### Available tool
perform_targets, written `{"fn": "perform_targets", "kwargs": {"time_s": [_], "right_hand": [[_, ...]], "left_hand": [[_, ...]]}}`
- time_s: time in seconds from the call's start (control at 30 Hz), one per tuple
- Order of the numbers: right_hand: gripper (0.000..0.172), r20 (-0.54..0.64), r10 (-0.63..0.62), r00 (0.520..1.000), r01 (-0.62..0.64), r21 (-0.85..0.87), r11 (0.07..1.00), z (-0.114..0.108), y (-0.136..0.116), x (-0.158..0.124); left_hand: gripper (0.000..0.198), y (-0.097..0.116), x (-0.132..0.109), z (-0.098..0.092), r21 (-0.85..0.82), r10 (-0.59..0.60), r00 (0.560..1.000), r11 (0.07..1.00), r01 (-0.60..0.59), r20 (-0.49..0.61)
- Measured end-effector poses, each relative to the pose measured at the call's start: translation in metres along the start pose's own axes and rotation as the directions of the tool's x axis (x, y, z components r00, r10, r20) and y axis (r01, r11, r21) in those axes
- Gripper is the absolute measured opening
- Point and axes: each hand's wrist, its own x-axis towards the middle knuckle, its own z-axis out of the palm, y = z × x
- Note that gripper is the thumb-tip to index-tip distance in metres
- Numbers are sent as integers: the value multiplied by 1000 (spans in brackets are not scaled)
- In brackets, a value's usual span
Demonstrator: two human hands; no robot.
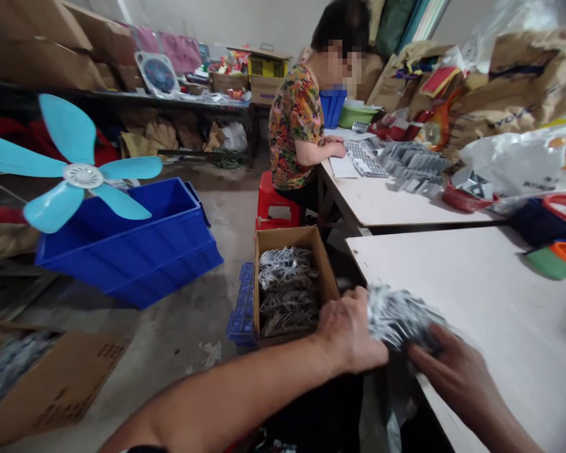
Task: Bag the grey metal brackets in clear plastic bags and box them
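Between my two hands is a row of grey plastic-looking pieces [399,314], packed close together and blurred by motion. My left hand [346,330] grips its left end, and my right hand [453,365] closes around its right end. The row is over the near left edge of the white table [504,302]. Just left of my left hand stands an open cardboard box [327,264] holding several rows of similar grey pieces [287,299]. I cannot make out the exact kind of these pieces.
A co-worker [295,119] sits on a red stool [278,204] at the farther table, near stacked grey pieces [412,167]. Left are a blue bin [132,245], a blue-bladed fan [82,176] and a carton [70,377]. Bags [514,157] line the right.
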Motion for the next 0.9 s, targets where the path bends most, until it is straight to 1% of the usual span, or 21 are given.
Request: {"fn": "perform_targets", "kwargs": {"time_s": [0.07, 0.17, 0.23, 0.27, 0.37, 0.47, 0.53, 0.63, 0.73, 0.83, 0.9], "right_hand": [[14, -11, -78, 997, 78, 64, 995, 12, -29, 23], [10, -12, -133, 991, 133, 82, 988, 30, -76, 55], [7, -4, -156, 988, 156, 72, 985, 46, -100, 72], [7, 23, -167, 986, 165, 63, 984, 55, -109, 79], [8, 140, -157, 978, 149, 66, 987, 90, -123, 101], [13, 280, -99, 955, 65, 128, 990, 130, -125, 118], [16, 338, -83, 938, 34, 148, 988, 156, -123, 125], [21, 418, -82, 905, -1, 195, 981, 190, -115, 127], [23, 482, -44, 875, -62, 203, 977, 215, -106, 127], [24, 524, 21, 852, -124, 162, 979, 233, -98, 130], [24, 543, 47, 838, -142, 134, 981, 243, -94, 134]], "left_hand": [[48, -21, 0, -19, 31, -55, 995, 998, 58, -77], [49, -53, 4, -44, 80, -134, 974, 985, 150, -184], [52, -75, 8, -57, 102, -181, 963, 973, 205, -201], [52, -86, 10, -61, 112, -206, 959, 967, 231, -197], [54, -119, 22, -65, 125, -292, 943, 942, 312, -160], [59, -148, 39, -54, 125, -408, 910, 901, 414, -73], [61, -164, 52, -41, 136, -472, 882, 873, 469, -12], [66, -182, 69, -18, 151, -522, 851, 847, 510, 59], [72, -198, 82, 3, 173, -553, 822, 830, 530, 136], [77, -212, 91, 21, 191, -564, 802, 825, 533, 197], [80, -221, 95, 31, 201, -568, 793, 822, 533, 222]]}}
